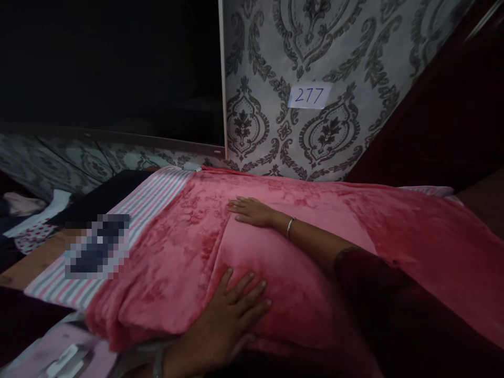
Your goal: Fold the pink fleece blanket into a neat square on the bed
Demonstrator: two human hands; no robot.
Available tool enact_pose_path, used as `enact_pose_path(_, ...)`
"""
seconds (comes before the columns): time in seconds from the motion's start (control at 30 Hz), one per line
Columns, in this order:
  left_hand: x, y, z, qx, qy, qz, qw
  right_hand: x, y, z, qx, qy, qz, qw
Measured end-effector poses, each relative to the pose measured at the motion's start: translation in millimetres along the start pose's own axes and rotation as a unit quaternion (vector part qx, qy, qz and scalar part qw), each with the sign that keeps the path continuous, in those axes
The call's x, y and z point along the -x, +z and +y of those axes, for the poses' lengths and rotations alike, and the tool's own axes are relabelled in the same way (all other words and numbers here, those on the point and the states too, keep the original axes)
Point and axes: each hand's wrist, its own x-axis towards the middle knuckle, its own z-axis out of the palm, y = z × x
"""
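A pink-red plush blanket (169,262) lies spread over a striped cloth, with a folded section across its middle that shows a smoother, paler pink patch. Flat on the far part of that section rests my right hand (254,211), fingers stretched out to the left by the fold's edge. My left hand (232,310) lies nearer to me on the same section, palm down with fingers spread. Neither hand grips anything. Bracelets show on both wrists, and a dark sleeve covers the upper part of my right arm.
The striped cloth (151,205) sticks out at the left, with a pixelated dark item (98,247) on it. A large dark screen (114,68) stands behind. Patterned wallpaper carries a paper marked 277 (310,95). Beside the blanket sits a pale pink item (74,349).
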Motion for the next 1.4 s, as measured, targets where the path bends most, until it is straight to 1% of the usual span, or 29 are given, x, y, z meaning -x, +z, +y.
enact_pose_path(0.1,0.4,1.0,-0.5,-0.008,0.001,0.000,1.000,-16.4,3.6,17.2,-0.046,0.066,0.001,0.997)
enact_pose_path(0.17,-0.6,0.3,-0.8,-0.010,0.002,-0.001,1.000,-22.6,6.5,24.2,-0.059,0.094,0.009,0.994)
enact_pose_path(0.33,-3.6,-3.6,-2.0,-0.043,0.005,0.015,0.999,-29.5,7.1,27.7,-0.037,0.149,0.034,0.988)
enact_pose_path(0.5,-3.5,-2.3,-5.0,-0.074,0.013,0.047,0.996,-32.3,-8.3,16.5,-0.012,0.212,0.086,0.973)
enact_pose_path(0.57,-4.2,0.1,-7.2,-0.080,0.017,0.064,0.995,-24.2,-18.8,12.2,-0.017,0.219,0.126,0.967)
enact_pose_path(0.6,-4.9,1.3,-8.4,-0.080,0.019,0.074,0.994,-15.5,-24.3,10.5,-0.023,0.212,0.151,0.965)
enact_pose_path(0.67,-6.9,3.8,-10.7,-0.075,0.022,0.090,0.993,14.2,-34.1,7.7,-0.039,0.178,0.200,0.963)
enact_pose_path(0.7,-7.9,4.9,-11.7,-0.072,0.023,0.098,0.992,35.8,-37.7,6.1,-0.049,0.161,0.222,0.961)
enact_pose_path(0.77,-9.3,6.5,-13.3,-0.063,0.027,0.113,0.991,91.0,-40.7,2.0,-0.066,0.152,0.262,0.951)
enact_pose_path(0.83,-8.9,7.0,-15.6,-0.047,0.037,0.124,0.990,156.4,-36.6,-4.0,-0.082,0.186,0.309,0.929)
enact_pose_path(0.87,-8.0,6.5,-17.3,-0.034,0.043,0.129,0.990,189.8,-31.7,-7.8,-0.093,0.216,0.340,0.910)
enact_pose_path(0.93,-5.6,2.8,-23.0,0.003,0.032,0.149,0.988,252.0,-16.4,-16.9,-0.132,0.295,0.405,0.855)
enact_pose_path(0.97,-4.5,-0.7,-27.1,0.029,0.001,0.167,0.985,278.6,-6.4,-22.2,-0.155,0.333,0.433,0.823)
enact_pose_path(1.0,-3.8,-5.2,-31.9,0.058,-0.052,0.191,0.979,301.3,4.7,-28.0,-0.179,0.366,0.458,0.790)
enact_pose_path(1.03,-3.9,-10.8,-37.3,0.093,-0.128,0.215,0.964,319.7,16.4,-34.1,-0.210,0.391,0.478,0.757)
enact_pose_path(1.07,-4.7,-17.0,-43.1,0.138,-0.218,0.234,0.937,334.0,28.3,-40.3,-0.250,0.409,0.493,0.726)
enact_pose_path(1.1,-6.3,-23.6,-48.9,0.192,-0.315,0.243,0.897,344.2,39.9,-46.5,-0.297,0.420,0.501,0.696)
enact_pose_path(1.13,-8.5,-29.9,-54.4,0.253,-0.404,0.239,0.846,351.0,50.6,-52.5,-0.344,0.424,0.504,0.669)
enact_pose_path(1.17,-11.3,-35.4,-59.4,0.318,-0.472,0.225,0.791,354.9,60.0,-57.8,-0.385,0.424,0.503,0.647)
enact_pose_path(1.2,-14.3,-40.0,-63.8,0.379,-0.517,0.206,0.739,356.6,67.9,-62.4,-0.415,0.422,0.501,0.631)
enact_pose_path(1.23,-17.4,-43.2,-67.6,0.432,-0.541,0.187,0.697,356.7,73.8,-66.1,-0.430,0.419,0.501,0.623)
enact_pose_path(1.27,-20.3,-45.1,-71.0,0.471,-0.549,0.176,0.668,355.8,77.9,-68.7,-0.433,0.418,0.502,0.621)
enact_pose_path(1.3,-22.9,-46.0,-74.0,0.498,-0.547,0.172,0.651,354.4,80.0,-70.5,-0.428,0.416,0.503,0.625)
enact_pose_path(1.33,-25.3,-46.2,-76.9,0.514,-0.541,0.170,0.643,352.7,80.3,-71.4,-0.421,0.415,0.502,0.632)
enact_pose_path(1.37,-27.5,-46.1,-79.5,0.520,-0.538,0.169,0.642,351.0,79.0,-71.9,-0.416,0.413,0.500,0.637)
enact_pose_path(1.4,-29.8,-46.0,-81.6,0.515,-0.538,0.163,0.647,349.5,76.2,-72.2,-0.417,0.410,0.497,0.641)
